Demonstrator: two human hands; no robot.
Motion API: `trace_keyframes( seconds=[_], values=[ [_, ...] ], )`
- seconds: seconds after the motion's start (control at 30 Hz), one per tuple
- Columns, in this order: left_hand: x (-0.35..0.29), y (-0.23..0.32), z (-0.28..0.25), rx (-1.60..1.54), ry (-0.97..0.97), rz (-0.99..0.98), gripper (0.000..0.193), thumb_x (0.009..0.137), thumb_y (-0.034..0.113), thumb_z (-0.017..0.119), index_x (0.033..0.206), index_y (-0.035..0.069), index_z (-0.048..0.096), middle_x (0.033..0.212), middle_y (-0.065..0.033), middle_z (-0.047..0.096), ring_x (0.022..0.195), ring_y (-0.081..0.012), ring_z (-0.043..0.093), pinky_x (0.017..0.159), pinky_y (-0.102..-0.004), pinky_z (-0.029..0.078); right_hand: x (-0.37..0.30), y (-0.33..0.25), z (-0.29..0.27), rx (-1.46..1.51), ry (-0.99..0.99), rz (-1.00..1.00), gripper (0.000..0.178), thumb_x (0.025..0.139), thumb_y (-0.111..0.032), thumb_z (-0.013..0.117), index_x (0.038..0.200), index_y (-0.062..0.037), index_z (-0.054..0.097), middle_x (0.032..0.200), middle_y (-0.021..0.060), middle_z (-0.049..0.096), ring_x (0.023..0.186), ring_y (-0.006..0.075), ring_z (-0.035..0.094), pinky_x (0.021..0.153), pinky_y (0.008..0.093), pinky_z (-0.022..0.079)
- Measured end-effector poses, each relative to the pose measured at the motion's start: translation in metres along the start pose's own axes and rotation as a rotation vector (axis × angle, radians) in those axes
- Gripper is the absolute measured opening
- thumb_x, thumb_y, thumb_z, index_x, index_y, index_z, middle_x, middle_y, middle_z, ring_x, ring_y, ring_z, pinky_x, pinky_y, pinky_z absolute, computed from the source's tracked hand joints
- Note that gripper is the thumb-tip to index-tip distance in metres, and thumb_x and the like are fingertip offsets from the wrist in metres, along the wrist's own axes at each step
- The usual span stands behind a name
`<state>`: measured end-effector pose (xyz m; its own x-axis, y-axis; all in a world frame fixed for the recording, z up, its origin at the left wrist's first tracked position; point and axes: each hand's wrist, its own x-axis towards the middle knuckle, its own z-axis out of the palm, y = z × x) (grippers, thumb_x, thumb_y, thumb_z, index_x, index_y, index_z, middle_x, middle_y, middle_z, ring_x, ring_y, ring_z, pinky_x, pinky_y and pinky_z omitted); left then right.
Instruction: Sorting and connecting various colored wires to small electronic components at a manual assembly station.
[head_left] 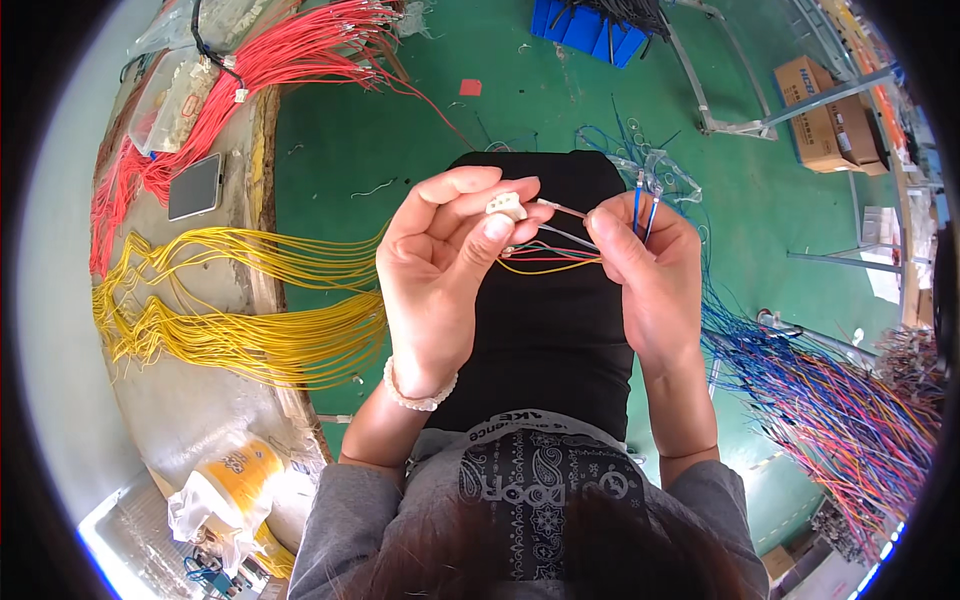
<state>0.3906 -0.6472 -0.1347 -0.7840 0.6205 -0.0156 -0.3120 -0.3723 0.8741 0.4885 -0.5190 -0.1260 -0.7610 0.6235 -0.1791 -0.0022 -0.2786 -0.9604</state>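
**Holding a small white connector with loose wires above the lap**

Gripping is shared between both hands, raised side by side over the black-clothed lap. The left hand (440, 270) is upright, palm toward the camera, with thumb and forefinger closed on a small white connector (506, 206) at the fingertips; a pale bead bracelet (418, 392) circles its wrist. The right hand (648, 275) stands just beside it, fingers curled shut, pinching a thin wire (560, 209) whose end points at the connector. Two blue wires (642, 208) rise from the top of the same fist. Red, yellow and grey wires (545, 258) span the gap between the two hands.

Containers: a yellow tub (240, 475) wrapped in a clear bag sits at the lower edge of the round table (190, 410); its contents cannot be seen. Cardboard boxes (825, 125) stand on the green floor at the upper right, with flaps closed.

On the table lie yellow wire bundles (240, 320), red wire bundles (200, 130) and a phone (194, 186).
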Motion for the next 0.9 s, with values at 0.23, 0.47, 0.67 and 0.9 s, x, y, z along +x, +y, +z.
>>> trace_keyframes(
  seconds=[0.23, 0.47, 0.67, 0.9],
  values=[
    [-0.002, -0.005, 0.001, 0.416, 0.067, 0.258, 0.024, 0.081, -0.012, 0.061, 0.104, -0.005, 0.057, 0.104, -0.0159, 0.065, 0.092, -0.0185, 0.065, 0.082, -0.0256, 0.051, 0.000, 0.000, 0.000, 0.002, -0.007, 0.011, 0.017, 0.083, -0.017, 0.068, 0.080, -0.0012, 0.061, 0.066, -0.0051, 0.049, 0.055, 0.0013, 0.034, 0.049, 0.0191, 0.023],
    [-0.001, -0.014, -0.001, 0.684, 0.063, 0.619, 0.029, 0.073, -0.019, 0.065, 0.095, -0.004, 0.054, 0.097, -0.0157, 0.062, 0.092, -0.0233, 0.063, 0.079, -0.0291, 0.051, -0.005, -0.003, 0.003, -0.005, -0.036, 0.051, 0.019, 0.082, -0.017, 0.069, 0.077, -0.0019, 0.059, 0.066, -0.0041, 0.050, 0.055, 0.0013, 0.034, 0.049, 0.0186, 0.021],
    [0.006, -0.021, -0.003, 0.784, 0.099, 0.850, 0.031, 0.064, -0.016, 0.072, 0.086, 0.002, 0.059, 0.093, -0.0117, 0.066, 0.080, -0.0231, 0.061, 0.068, -0.0291, 0.050, -0.009, -0.004, 0.003, -0.051, -0.051, 0.077, 0.019, 0.081, -0.017, 0.069, 0.076, -0.0018, 0.059, 0.066, -0.0034, 0.051, 0.055, 0.0016, 0.035, 0.049, 0.0186, 0.022],
    [0.008, -0.019, -0.003, 0.903, 0.083, 0.986, 0.032, 0.064, -0.015, 0.072, 0.085, 0.004, 0.058, 0.093, -0.0099, 0.064, 0.078, -0.0229, 0.060, 0.065, -0.0299, 0.049, -0.011, -0.010, 0.003, -0.197, -0.036, 0.019, 0.019, 0.080, -0.015, 0.070, 0.070, -0.0038, 0.058, 0.063, -0.0053, 0.049, 0.057, 0.0010, 0.038, 0.051, 0.0185, 0.024]
  ],
)
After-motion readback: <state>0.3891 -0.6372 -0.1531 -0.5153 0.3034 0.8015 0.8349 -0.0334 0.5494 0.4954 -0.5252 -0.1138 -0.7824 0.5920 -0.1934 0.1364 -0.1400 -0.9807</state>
